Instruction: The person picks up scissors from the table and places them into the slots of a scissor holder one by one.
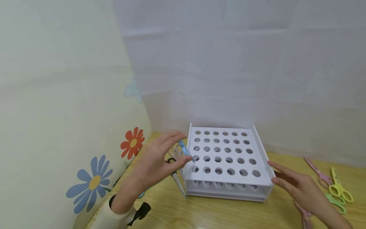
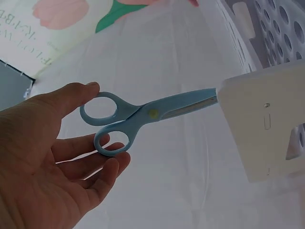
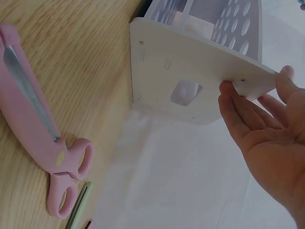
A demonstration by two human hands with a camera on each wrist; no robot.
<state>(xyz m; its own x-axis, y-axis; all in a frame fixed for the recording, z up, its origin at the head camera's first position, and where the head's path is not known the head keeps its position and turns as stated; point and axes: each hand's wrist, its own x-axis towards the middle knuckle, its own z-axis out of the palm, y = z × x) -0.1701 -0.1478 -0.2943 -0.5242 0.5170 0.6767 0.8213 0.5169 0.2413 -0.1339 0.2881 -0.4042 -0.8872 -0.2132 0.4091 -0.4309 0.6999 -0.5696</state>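
Note:
Light-blue scissors (image 2: 153, 113) hang from the handle loops between the thumb and fingers of my left hand (image 2: 71, 157). Their blades point at the white rack (image 1: 226, 176), a box-like stand with rows of round holes. In the head view the blade tip is over a hole near the rack's left front; whether it has entered cannot be told. At the rack's other side, my right hand (image 1: 306, 187) touches the right side panel (image 3: 181, 62) near its front edge. Its fingertips rest on the panel's outer face, fairly straight.
Black-handled scissors (image 1: 178, 183) lie left of the rack. On the right, the wooden table (image 1: 228, 214) carries pink scissors (image 1: 318, 171), yellow scissors (image 1: 337, 187), green scissors (image 1: 335, 202) and another pink pair (image 3: 33, 109). White sheeting (image 1: 223, 79) hangs behind.

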